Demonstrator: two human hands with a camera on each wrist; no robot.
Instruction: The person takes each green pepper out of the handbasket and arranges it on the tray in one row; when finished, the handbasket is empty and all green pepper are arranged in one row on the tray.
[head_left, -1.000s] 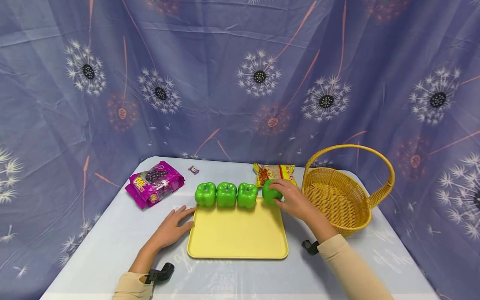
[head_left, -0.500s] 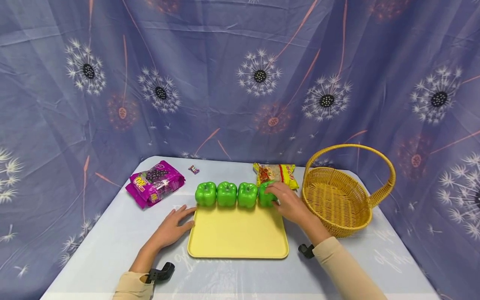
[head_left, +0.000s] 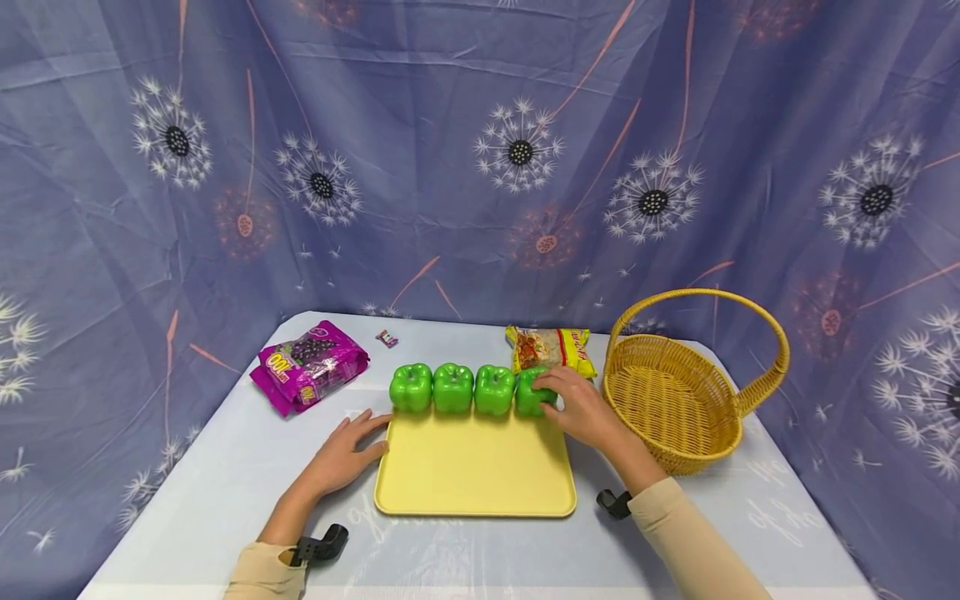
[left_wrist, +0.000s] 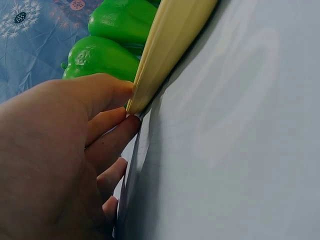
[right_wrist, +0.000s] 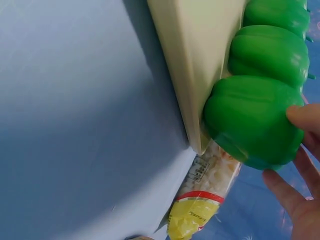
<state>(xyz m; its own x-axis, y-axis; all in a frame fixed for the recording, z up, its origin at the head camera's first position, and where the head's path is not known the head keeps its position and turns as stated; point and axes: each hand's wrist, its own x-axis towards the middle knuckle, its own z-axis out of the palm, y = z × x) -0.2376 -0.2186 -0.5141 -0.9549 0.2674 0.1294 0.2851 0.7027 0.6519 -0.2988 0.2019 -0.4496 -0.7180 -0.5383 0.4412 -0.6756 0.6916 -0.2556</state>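
Several glossy green bell peppers stand in a row along the far end of a yellow tray (head_left: 476, 467). The rightmost bell pepper (head_left: 528, 396) is between the thumb and fingers of my right hand (head_left: 583, 410). It sits at the tray's far right corner, up against the bell pepper (head_left: 494, 391) on its left. In the right wrist view, fingertips lie on the side of that bell pepper (right_wrist: 250, 117). My left hand (head_left: 341, 454) rests at the tray's left edge, fingers relaxed, fingertips at the rim. The left wrist view shows them touching the tray's edge (left_wrist: 160, 55).
A wicker basket (head_left: 667, 396) with a tall handle stands to the right. Behind the row lies a yellow food packet (head_left: 551, 346). A purple grape-print bag (head_left: 311, 367) and a small wrapped candy (head_left: 387, 338) lie at the back left.
My right hand has moved left with the rightmost bell pepper, closing the gap to its neighbour. Over the last half second it has barely moved. The left hand stays put.
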